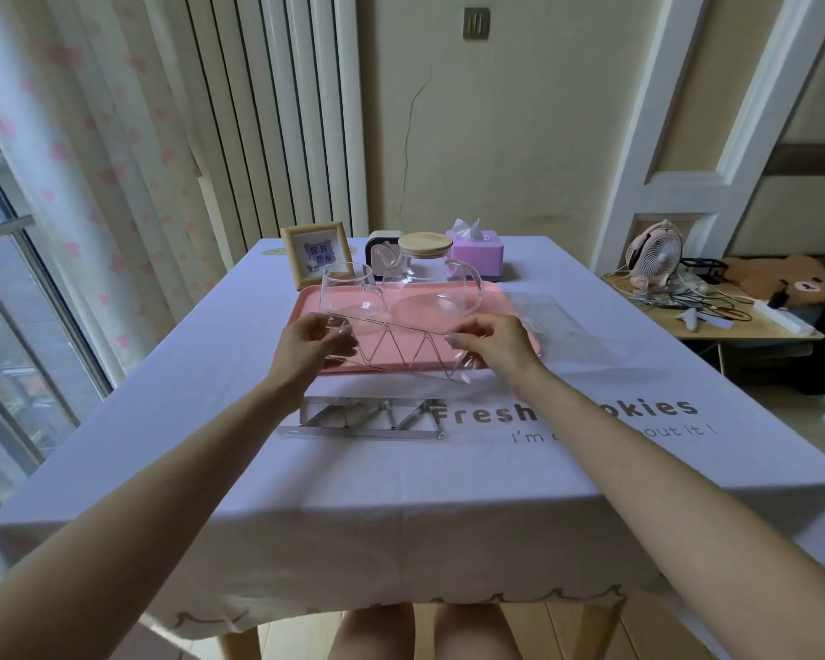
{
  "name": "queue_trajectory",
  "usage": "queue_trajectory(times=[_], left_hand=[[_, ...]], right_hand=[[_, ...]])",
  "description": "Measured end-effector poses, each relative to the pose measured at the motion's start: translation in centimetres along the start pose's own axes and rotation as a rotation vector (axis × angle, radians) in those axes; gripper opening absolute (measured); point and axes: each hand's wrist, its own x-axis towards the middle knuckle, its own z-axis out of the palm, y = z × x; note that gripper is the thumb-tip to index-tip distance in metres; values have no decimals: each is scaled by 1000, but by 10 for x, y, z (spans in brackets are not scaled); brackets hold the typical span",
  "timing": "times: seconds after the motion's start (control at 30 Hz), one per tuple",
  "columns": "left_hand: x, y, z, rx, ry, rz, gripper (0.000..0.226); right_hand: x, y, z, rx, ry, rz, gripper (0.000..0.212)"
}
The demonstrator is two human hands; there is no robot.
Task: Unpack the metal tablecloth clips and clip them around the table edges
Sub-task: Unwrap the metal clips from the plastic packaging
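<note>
Both hands are up over the near side of the pink tray. The left hand pinches one end of a clear pack shell with zigzag slots, and the right hand pinches the other end. The metal clips lie in a row on the tablecloth, at 6 o'clock from the tray. In the tray stand a glass cup and a glass jug with a wooden lid. At 12 o'clock, a purple tissue box has a tissue poking out.
</note>
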Motion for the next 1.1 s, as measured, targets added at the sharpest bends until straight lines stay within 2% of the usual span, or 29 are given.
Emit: queue_trajectory(times=[0.1,0.23,0.37,0.47,0.6,0.7,0.83,0.93,1.1], left_hand=[[-1,0,-1,-28,-59,-9,19],[-2,-1,0,-74,-61,32,19],[-4,1,2,-111,-84,92,23],[-7,4,2,-130,-161,85,11],[-10,6,2,-41,-178,66,28],[-9,2,4,-26,-156,73,9],[-7,-1,4,-17,-81,49,42],[-4,-1,6,-24,-3,-23,58],[6,-5,-12,-75,44,-187,69]], right_hand=[[0,-5,4,-3,-92,52,24],[1,-6,4,13,-195,127,24],[6,-6,6,-17,-104,73,34],[9,-6,6,-11,-7,64,31],[7,-5,4,-5,62,65,18],[4,-1,6,-5,82,78,18],[2,2,8,53,115,104,26],[2,5,9,55,141,128,29],[2,11,-6,207,249,241,9]])
